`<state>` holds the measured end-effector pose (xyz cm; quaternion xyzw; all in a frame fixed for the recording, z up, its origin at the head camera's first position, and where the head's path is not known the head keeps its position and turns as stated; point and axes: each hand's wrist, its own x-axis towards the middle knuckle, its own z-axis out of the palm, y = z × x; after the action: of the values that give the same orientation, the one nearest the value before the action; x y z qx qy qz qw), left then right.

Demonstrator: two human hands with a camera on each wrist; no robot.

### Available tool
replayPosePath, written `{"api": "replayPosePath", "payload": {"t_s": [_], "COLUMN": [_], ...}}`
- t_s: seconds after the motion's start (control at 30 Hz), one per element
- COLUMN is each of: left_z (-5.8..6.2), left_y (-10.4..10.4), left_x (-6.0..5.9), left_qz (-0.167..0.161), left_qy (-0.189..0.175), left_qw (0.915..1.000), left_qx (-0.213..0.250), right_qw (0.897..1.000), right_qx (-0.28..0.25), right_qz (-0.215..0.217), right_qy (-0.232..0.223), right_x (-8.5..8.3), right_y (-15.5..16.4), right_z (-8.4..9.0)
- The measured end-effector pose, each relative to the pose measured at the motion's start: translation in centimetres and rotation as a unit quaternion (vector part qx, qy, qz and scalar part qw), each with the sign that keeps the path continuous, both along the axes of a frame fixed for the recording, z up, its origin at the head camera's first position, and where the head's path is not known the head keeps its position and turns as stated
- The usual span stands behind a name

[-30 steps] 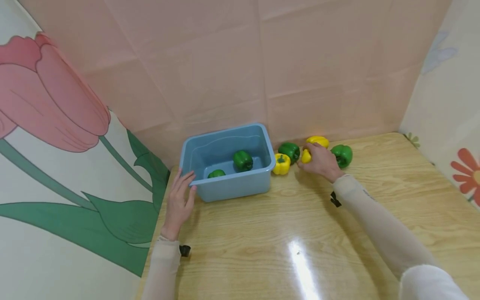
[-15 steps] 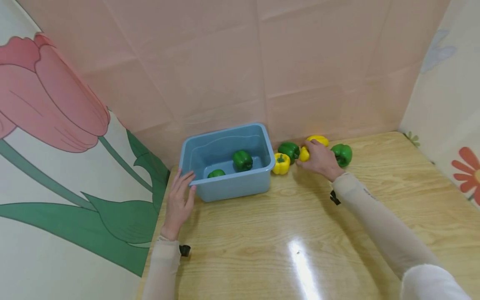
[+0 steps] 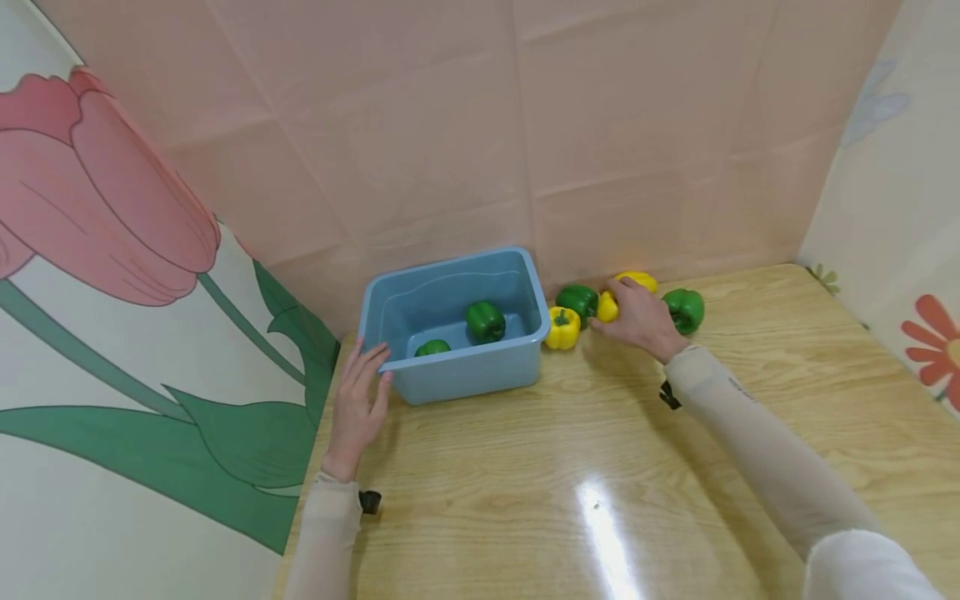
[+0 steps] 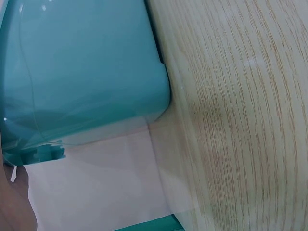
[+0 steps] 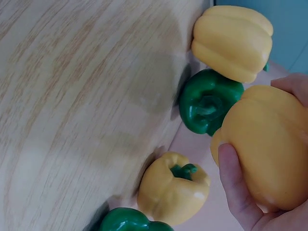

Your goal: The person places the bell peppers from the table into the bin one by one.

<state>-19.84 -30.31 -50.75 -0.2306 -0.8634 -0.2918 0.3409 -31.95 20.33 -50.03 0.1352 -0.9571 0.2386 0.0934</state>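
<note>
In the head view, my right hand (image 3: 637, 318) grips a yellow bell pepper (image 3: 608, 307). The right wrist view has this bell pepper (image 5: 269, 144) large, the thumb lying along its side. Close by on the table are a green bell pepper (image 3: 577, 302), a yellow one with a green stem (image 3: 562, 328), another yellow one (image 3: 637, 282) behind the hand and a green one (image 3: 684, 310) to its right. My left hand (image 3: 358, 417) rests with fairly straight fingers on the front left corner of a blue plastic bin (image 3: 465, 377). Two green bell peppers (image 3: 485, 322) lie inside.
The bin stands near the back edge of a wood-grain table (image 3: 480, 483), against a pink sheet (image 3: 420, 125). Walls with painted flowers flank the table on both sides. A bright light reflection crosses the table's front part.
My right hand has shifted very slightly left with the yellow bell pepper, which is now nearer the green one. The left hand and the bin stay where they were.
</note>
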Motion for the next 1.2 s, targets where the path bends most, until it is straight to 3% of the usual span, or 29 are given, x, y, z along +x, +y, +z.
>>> {"api": "replayPosePath", "payload": {"t_s": [0.33,0.83,1.2], "left_z": [0.0,0.1,-0.1], "left_y": [-0.1,0.0,0.0], "left_x": [-0.1,-0.1,-0.1], "left_qz": [0.003,0.0,-0.003], "left_qy": [0.0,0.006,0.008], "left_qw": [1.0,1.0,1.0], "left_qx": [0.0,0.001,0.001], "right_qw": [0.999,0.994,0.992], "right_qx": [-0.023,-0.103,-0.123], "right_qz": [0.014,0.023,0.039], "right_qy": [0.03,0.007,0.01], "right_x": [0.2,0.3,0.4], "right_y": [-0.9,-1.8,-2.2], "right_z": [0.9,2.4,2.7]}}
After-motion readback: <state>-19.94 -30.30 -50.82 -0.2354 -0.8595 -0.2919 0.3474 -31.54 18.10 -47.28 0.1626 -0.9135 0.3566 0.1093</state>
